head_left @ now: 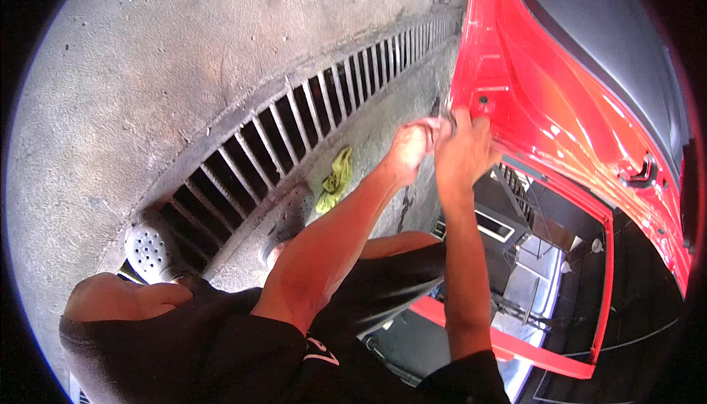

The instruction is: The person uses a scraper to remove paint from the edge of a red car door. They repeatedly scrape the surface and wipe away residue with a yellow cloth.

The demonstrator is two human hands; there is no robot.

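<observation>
Both hands were raised to the lower corner of a red car door (560,102), which stood open on the person's right, its glossy inner edge running down the right side of the view. The right hand (464,150) was pressed against the door's edge just below a small round hole in the metal (483,99), fingers curled over the corner; whether it actually pinched anything could not be told, since the fingertips were hidden against the panel. The left hand (412,146) sat just beside the right, touching or nearly touching it, fingers bunched together as if closed on something small, but the item, if any, was too blurred to make out. Both forearms rose from the lower edge of the view, the left crossing diagonally, the right nearly upright. The person wore dark clothing and perforated grey clogs (147,249). Below the hands, on the rough concrete floor (147,72), a crumpled yellow-green cloth (335,179) lay well apart from both hands, close to a long metal drain grate (294,124) that curved across the floor. A door latch (641,172) showed further along the door's inner face. Dark equipment and a red sill (515,349) showed under the door.
</observation>
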